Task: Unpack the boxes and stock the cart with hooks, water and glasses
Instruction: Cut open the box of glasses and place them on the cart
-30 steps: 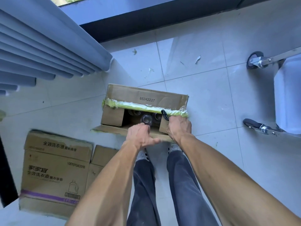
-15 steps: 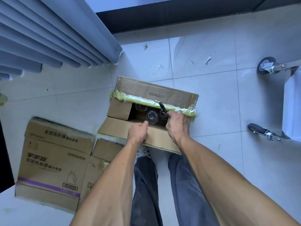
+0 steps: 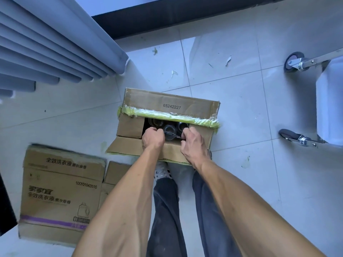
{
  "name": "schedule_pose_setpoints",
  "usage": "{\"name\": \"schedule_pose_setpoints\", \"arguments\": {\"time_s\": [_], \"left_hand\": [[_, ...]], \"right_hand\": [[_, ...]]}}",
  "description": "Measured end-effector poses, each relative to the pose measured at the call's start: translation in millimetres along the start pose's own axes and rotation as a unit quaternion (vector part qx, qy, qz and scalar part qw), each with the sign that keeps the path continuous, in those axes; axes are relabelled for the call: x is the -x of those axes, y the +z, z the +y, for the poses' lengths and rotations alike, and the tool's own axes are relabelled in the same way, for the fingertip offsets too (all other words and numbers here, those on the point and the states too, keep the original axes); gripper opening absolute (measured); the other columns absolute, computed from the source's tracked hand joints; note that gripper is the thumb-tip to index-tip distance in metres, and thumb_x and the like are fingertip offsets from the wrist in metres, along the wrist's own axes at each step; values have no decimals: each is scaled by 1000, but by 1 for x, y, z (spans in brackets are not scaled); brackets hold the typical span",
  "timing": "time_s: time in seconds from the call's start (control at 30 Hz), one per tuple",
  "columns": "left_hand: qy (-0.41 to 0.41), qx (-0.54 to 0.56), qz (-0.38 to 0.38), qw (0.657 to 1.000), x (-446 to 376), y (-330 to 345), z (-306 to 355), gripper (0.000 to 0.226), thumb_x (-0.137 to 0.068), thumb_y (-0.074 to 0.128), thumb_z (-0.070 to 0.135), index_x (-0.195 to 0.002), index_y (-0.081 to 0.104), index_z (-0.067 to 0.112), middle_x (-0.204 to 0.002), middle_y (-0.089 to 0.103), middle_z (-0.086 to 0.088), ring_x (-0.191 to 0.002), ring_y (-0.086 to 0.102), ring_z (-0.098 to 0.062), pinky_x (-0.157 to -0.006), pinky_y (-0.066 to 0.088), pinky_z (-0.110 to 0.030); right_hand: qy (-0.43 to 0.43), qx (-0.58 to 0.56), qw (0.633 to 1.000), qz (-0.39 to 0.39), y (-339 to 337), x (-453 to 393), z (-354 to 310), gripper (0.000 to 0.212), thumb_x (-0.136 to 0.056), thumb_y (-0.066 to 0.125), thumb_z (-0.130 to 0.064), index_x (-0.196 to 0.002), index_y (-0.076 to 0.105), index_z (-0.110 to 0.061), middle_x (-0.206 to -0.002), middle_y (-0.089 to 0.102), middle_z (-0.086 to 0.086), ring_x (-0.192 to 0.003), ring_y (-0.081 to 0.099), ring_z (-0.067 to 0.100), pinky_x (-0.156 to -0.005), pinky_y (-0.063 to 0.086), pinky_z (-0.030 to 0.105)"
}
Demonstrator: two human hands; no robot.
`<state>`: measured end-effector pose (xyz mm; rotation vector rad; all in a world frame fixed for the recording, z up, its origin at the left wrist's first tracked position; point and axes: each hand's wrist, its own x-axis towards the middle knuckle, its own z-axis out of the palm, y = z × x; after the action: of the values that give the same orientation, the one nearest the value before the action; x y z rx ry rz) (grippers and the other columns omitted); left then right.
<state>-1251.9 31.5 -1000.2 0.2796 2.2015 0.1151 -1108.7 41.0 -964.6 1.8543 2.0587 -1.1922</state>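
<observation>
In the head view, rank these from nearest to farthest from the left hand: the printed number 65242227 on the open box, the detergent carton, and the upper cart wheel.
From the left hand:
1. Printed number 65242227, on the open box's far flap just beyond the hand.
2. Detergent carton, on the floor at lower left.
3. Upper cart wheel, far off at upper right.

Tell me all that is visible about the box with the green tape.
The box is brown cardboard and stands on the tiled floor at the person's feet. The number 65242227 is printed on its far flap, whose edge carries crumpled green tape. The near flap is folded down toward the person; a side flap half covers the opening. Glasses show inside. The left hand and right hand reach in at the opening.
</observation>
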Motion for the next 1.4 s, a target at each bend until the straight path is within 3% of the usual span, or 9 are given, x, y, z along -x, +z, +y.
{"name": "schedule_pose_setpoints", "arguments": {"time_s": [0.1,0.2,0.27,0.37,0.47,0.6,0.77,1.1,1.4], "left_hand": [[7,93,-21,995,1,5,-1,19,-79,55,10,-76,73,14,-74,74,-5,-78,71,-24,-81,57,-30],[-30,180,-39,982,9,7,3,12,-76,58,6,-70,67,11,-58,69,-1,-55,66,-16,-56,52,-24],[-69,228,-63,969,14,11,10,9,-84,59,17,-78,62,10,-63,70,-5,-50,62,-18,-46,43,-21],[-107,231,-42,966,11,14,19,35,-94,50,41,-75,57,12,-69,69,-13,-52,62,-25,-53,48,-27],[-112,209,-40,971,11,14,21,26,-89,62,25,-69,58,8,-59,62,-12,-50,53,-23,-55,40,-24],[-132,193,-34,972,16,14,24,4,-80,63,2,-75,63,2,-62,65,-13,-51,60,-23,-55,46,-26],[-155,272,-114,943,27,23,27,19,-87,52,-10,-89,67,3,-73,64,-13,-47,58,-18,-41,51,-21],[-130,319,-169,924,55,45,22,32,-84,44,-19,-81,63,7,-69,61,-13,-55,59,-23,-52,59,-28],[-116,305,-250,912,62,42,22,30,-81,49,-20,-93,63,4,-78,68,-14,-56,62,-19,-57,55,-27]], "right_hand": [[18,-18,999,27,5,-1,2,15,-81,49,1,-79,47,-14,-83,45,1,-68,45,19,-57,29,24],[62,-26,996,54,12,-1,3,21,-83,48,4,-77,45,-16,-81,43,-1,-66,41,15,-52,24,21],[59,-38,996,63,15,1,1,24,-83,49,7,-77,45,-17,-79,43,-1,-65,41,15,-53,23,21],[11,-13,998,63,12,2,-2,31,-80,53,11,-77,40,-17,-80,39,-3,-62,37,16,-56,24,21],[-13,16,998,56,8,2,0,36,-78,53,13,-76,36,-18,-80,34,-5,-62,32,13,-53,17,16],[38,41,994,93,3,0,4,25,-80,57,6,-87,47,-16,-93,42,2,-74,39,17,-64,31,26],[172,82,969,158,-4,-2,7,21,-88,51,-3,-98,64,-15,-108,47,8,-102,42,24,-85,41,35],[198,111,968,111,-20,3,25,25,-87,48,-7,-106,63,-14,-108,57,8,-101,51,26,-87,38,36],[279,-41,959,9,-23,5,35,41,-90,52,-32,-127,48,-15,-109,60,14,-104,56,31,-86,47,37]]}}
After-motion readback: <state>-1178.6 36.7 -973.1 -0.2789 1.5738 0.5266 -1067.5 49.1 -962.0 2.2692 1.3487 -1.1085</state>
